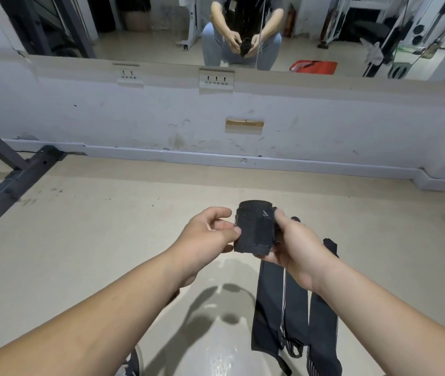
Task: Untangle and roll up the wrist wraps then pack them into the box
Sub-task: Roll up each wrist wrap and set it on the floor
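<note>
While the left hand [207,237] pinches and the right hand [294,248] cups one rolled wrist wrap [255,229] just below centre, the flat wraps [297,308] on the floor at five o'clock await rolling and packing.

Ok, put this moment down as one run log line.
left hand: pinches rolled wrap | right hand: grips rolled wrap | loose wraps: on floor | stage: not packed

mirror [134,28] along top of grey wall [161,118] | two socket plates [216,80] just under it | dark metal frame [12,183] on floor [93,226], left | shoe [131,362] at bottom edge
</note>
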Demonstrator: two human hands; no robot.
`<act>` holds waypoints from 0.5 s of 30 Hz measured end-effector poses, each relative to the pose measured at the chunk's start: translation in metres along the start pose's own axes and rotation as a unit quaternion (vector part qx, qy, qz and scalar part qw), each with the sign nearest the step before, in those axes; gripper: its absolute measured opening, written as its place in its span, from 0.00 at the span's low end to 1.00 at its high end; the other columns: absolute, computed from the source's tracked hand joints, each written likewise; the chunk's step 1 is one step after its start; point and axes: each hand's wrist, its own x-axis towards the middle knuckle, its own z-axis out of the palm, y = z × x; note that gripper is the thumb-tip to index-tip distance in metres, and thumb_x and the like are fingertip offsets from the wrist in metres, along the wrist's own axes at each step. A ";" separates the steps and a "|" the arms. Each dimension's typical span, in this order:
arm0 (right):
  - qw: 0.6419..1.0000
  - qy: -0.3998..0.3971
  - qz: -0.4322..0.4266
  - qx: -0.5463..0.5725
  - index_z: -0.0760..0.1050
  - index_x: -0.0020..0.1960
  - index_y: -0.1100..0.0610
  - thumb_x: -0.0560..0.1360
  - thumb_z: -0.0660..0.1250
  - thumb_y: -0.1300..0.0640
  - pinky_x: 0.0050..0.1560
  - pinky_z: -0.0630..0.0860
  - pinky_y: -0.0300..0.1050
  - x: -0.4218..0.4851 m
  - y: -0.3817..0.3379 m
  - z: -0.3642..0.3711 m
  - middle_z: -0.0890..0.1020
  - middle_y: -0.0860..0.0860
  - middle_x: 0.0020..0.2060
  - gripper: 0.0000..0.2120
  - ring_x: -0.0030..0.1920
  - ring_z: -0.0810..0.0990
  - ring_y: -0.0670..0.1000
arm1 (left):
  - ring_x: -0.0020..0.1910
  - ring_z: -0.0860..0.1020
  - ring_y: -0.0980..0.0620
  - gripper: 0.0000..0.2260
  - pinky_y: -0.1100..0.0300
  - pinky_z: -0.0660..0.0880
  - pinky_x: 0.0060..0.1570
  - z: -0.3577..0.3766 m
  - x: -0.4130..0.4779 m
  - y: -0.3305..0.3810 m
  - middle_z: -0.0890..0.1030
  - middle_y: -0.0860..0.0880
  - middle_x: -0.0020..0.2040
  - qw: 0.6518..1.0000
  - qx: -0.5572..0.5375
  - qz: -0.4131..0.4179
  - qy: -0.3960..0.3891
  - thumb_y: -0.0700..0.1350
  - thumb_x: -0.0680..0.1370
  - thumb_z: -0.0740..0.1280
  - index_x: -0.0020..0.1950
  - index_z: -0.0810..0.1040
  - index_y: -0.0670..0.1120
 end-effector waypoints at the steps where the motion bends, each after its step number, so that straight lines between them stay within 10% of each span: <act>1: 0.999 -0.018 0.006 0.026 0.82 0.63 0.55 0.87 0.53 0.41 0.58 0.81 0.52 -0.002 0.000 0.001 0.88 0.53 0.57 0.25 0.56 0.88 0.55 | 0.58 0.85 0.46 0.23 0.47 0.80 0.65 -0.001 0.000 -0.002 0.85 0.48 0.58 1.000 0.001 -0.003 -0.004 0.50 0.74 0.76 0.68 0.79 0.49; 7: 0.994 -0.078 0.031 0.068 0.80 0.68 0.44 0.82 0.47 0.28 0.69 0.70 0.55 -0.011 0.008 0.016 0.85 0.46 0.64 0.33 0.67 0.81 0.48 | 0.65 0.82 0.43 0.21 0.45 0.72 0.75 -0.002 -0.012 -0.003 0.86 0.43 0.62 0.985 -0.109 -0.008 -0.136 0.54 0.76 0.75 0.67 0.83 0.46; 11: 0.994 -0.096 0.061 0.004 0.79 0.66 0.37 0.81 0.46 0.26 0.65 0.73 0.55 -0.005 0.018 0.019 0.85 0.40 0.62 0.29 0.66 0.80 0.43 | 0.65 0.83 0.43 0.23 0.46 0.75 0.72 -0.011 -0.014 -0.010 0.86 0.43 0.62 0.986 -0.128 -0.010 -0.110 0.45 0.75 0.79 0.69 0.80 0.51; 15: 0.984 -0.012 0.097 -0.151 0.81 0.62 0.52 0.85 0.54 0.37 0.60 0.80 0.55 0.014 0.034 0.018 0.86 0.50 0.48 0.25 0.50 0.84 0.53 | 0.53 0.87 0.50 0.25 0.53 0.83 0.60 -0.021 -0.006 -0.039 0.88 0.48 0.54 0.996 -0.056 -0.062 -0.012 0.42 0.70 0.83 0.64 0.80 0.47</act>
